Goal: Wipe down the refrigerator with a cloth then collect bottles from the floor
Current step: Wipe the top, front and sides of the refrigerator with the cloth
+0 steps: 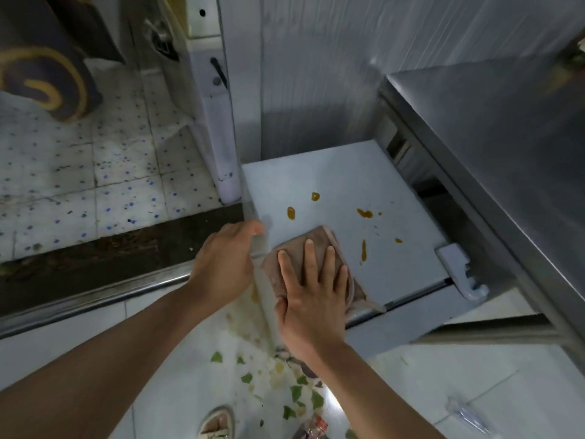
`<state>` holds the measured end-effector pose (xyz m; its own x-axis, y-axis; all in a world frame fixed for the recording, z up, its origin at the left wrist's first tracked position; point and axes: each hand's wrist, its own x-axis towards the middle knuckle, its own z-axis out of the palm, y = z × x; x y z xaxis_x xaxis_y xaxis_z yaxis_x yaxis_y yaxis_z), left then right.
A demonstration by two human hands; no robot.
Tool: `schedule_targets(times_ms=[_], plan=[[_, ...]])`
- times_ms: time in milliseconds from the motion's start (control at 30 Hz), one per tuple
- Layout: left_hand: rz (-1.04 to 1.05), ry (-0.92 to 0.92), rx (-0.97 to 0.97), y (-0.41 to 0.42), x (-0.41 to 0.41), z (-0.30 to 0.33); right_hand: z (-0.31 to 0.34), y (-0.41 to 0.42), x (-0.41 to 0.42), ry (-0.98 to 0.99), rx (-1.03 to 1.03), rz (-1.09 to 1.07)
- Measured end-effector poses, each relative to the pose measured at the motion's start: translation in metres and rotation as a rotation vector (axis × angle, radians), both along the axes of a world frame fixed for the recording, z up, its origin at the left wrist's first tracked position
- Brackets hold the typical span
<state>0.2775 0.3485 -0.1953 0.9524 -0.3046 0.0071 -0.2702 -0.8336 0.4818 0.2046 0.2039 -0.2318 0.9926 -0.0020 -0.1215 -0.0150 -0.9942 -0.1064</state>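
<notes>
I look down on the pale grey top of the refrigerator (342, 185), marked with several orange-brown stains (364, 213). A folded brown cloth (296, 248) lies near its front left corner. My right hand (311, 289) lies flat on the cloth, fingers spread. My left hand (226, 259) grips the refrigerator's left edge beside the cloth. On the floor below, a crumpled bottle with a red label (311, 427) shows at the bottom edge, and a clear plastic bottle (468, 415) lies to the right.
A stainless steel counter (506, 128) overhangs the refrigerator on the right. A white door frame (218, 128) stands to the left, with a speckled tile floor (95, 172) beyond a dark threshold. Green scraps (297, 391) and spills litter the white floor; a sandalled foot (218, 423) is below.
</notes>
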Motion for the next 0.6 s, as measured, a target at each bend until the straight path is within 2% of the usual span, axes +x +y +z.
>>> schedule_targets(times_ms=[367, 600], plan=[[0.070, 0.000, -0.002, 0.018, 0.095, 0.002, -0.016, 0.026, 0.157, -0.043, 0.029, 0.065], [0.045, 0.010, 0.023, 0.027, 0.104, -0.002, -0.012, 0.037, 0.210, -0.054, -0.007, 0.120]])
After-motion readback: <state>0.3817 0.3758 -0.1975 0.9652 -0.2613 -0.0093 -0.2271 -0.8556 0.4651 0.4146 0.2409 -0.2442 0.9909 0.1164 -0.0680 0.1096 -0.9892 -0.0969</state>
